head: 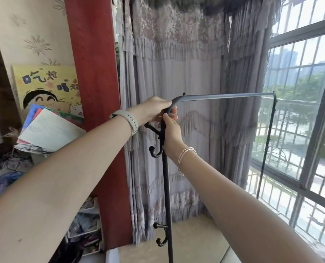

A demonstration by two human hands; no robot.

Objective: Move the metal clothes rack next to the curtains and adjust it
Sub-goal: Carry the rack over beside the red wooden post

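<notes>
The black metal clothes rack (222, 95) stands in front of the pale lilac ruffled curtains (186, 73). Its top bar runs from the near upright to a far upright by the window. My left hand (154, 109), with a light watch band on the wrist, grips the bent corner where the top bar meets the near upright. Just below it, my right hand (172, 128), with thin bangles on the wrist, is wrapped around the same upright. Curled hooks stick out from that upright lower down.
A red pillar (95, 73) stands left of the curtains. A heap of papers, books and boxes (46, 130) crowds the left side. A barred window (300, 111) fills the right. Beige floor (192, 242) shows under the rack.
</notes>
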